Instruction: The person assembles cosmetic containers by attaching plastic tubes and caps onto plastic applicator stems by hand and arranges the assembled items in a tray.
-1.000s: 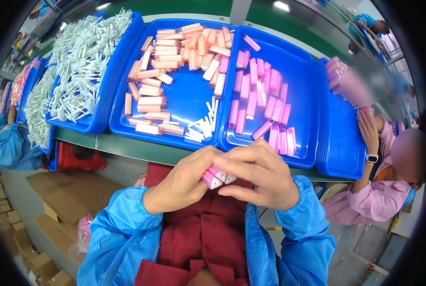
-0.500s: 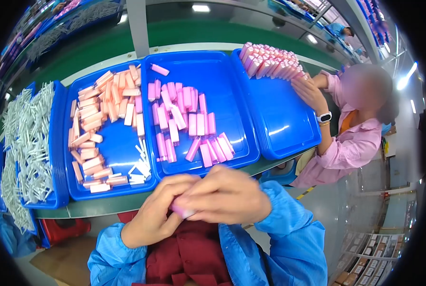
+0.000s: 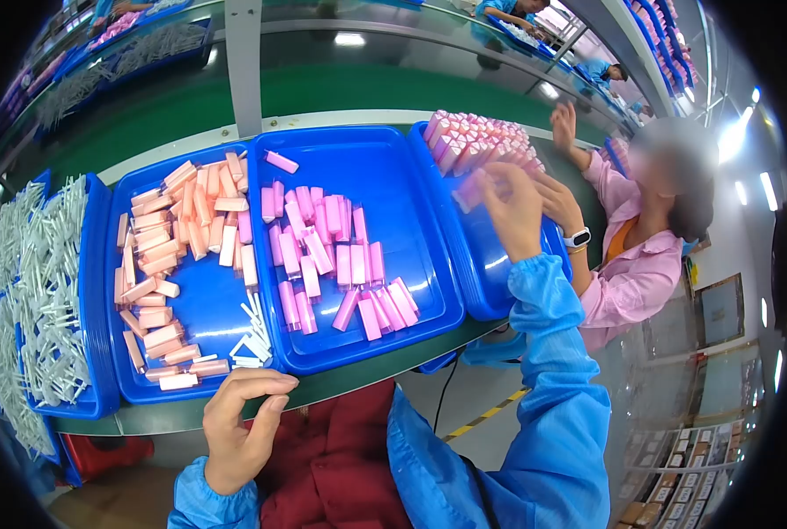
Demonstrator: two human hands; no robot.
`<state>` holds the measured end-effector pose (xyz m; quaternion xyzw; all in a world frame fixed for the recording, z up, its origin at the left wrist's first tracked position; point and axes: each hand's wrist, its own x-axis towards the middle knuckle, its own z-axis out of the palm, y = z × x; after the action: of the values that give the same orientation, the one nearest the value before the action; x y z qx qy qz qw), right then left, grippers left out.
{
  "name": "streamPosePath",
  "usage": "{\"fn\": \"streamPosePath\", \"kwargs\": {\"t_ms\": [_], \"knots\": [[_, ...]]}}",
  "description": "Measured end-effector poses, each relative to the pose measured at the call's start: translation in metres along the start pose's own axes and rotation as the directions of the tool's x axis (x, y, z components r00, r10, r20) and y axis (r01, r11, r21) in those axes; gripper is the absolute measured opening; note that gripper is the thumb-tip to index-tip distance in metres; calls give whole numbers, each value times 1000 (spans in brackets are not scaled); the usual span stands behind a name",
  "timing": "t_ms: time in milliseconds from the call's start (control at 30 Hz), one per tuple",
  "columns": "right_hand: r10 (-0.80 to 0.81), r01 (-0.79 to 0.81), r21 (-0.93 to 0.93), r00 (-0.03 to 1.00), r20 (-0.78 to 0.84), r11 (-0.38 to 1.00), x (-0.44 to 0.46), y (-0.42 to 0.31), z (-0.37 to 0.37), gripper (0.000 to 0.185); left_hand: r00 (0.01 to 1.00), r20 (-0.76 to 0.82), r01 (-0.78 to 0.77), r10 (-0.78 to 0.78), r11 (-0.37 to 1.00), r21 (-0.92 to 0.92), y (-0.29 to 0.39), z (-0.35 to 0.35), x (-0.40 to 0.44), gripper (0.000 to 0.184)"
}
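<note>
My right hand (image 3: 512, 210) reaches over the right blue tray (image 3: 486, 286), its fingers closed on a blurred pink rectangular tube (image 3: 471, 190). Upright pink tubes (image 3: 482, 139) stand packed in rows at that tray's far end. My left hand (image 3: 242, 430) is in front of the left tray's near edge, thumb and fingers apart, with nothing between them. Loose pink tubes (image 3: 327, 242) lie in the middle blue tray (image 3: 367, 159). In the left blue tray (image 3: 213, 304) are peach tubes (image 3: 160, 234) and thin white sticks (image 3: 254, 335).
A co-worker in a pink shirt (image 3: 631, 282) sits at the right, one hand (image 3: 559, 201) beside the right tray and the other raised. Clear-and-white thin parts (image 3: 54, 300) heap in trays at far left. A metal post (image 3: 243, 66) rises behind the trays.
My hands were together around a pink tube near my chest. The right hand has carried it to the right tray; the left has let go. The co-worker has raised one hand.
</note>
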<state>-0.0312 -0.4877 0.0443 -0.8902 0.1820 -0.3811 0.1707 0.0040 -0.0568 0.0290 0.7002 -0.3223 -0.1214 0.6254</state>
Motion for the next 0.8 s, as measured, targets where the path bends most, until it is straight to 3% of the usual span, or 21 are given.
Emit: {"fn": "streamPosePath", "kwargs": {"t_ms": [233, 400, 500, 533, 633, 667, 767, 800], "knots": [[3, -2, -38, 999, 35, 999, -8, -4, -7, 23, 999, -30, 19, -20, 1000, -13, -2, 2, 1, 12], [62, -62, -173, 998, -9, 983, -4, 26, -36, 23, 999, -28, 27, -27, 1000, -8, -5, 3, 2, 12], [-103, 55, -371, 989, -111, 927, 17, 56, -47, 23, 1000, -3, 26, -26, 1000, 10, -2, 8, 5, 13], [-12, -19, -377, 997, -80, 926, 23, 58, -51, 25, 1000, 3, 23, -23, 1000, 6, -2, 10, 5, 12], [-8, -41, -435, 994, -111, 900, 29, 83, -44, 24, 1000, 8, 24, -24, 1000, -1, 0, 13, 6, 12], [41, -68, -488, 997, -66, 870, 28, 90, -45, 37, 1000, 0, 27, -27, 1000, -1, 0, 14, 6, 12], [-22, -81, -507, 981, -194, 858, 24, 110, -34, 58, 1000, -15, 18, -18, 999, 31, 0, 11, 6, 12], [120, -181, -508, 981, -150, 842, 25, 113, -33, 81, 1000, -15, 14, -14, 999, 45, 0, 11, 5, 12]]}}
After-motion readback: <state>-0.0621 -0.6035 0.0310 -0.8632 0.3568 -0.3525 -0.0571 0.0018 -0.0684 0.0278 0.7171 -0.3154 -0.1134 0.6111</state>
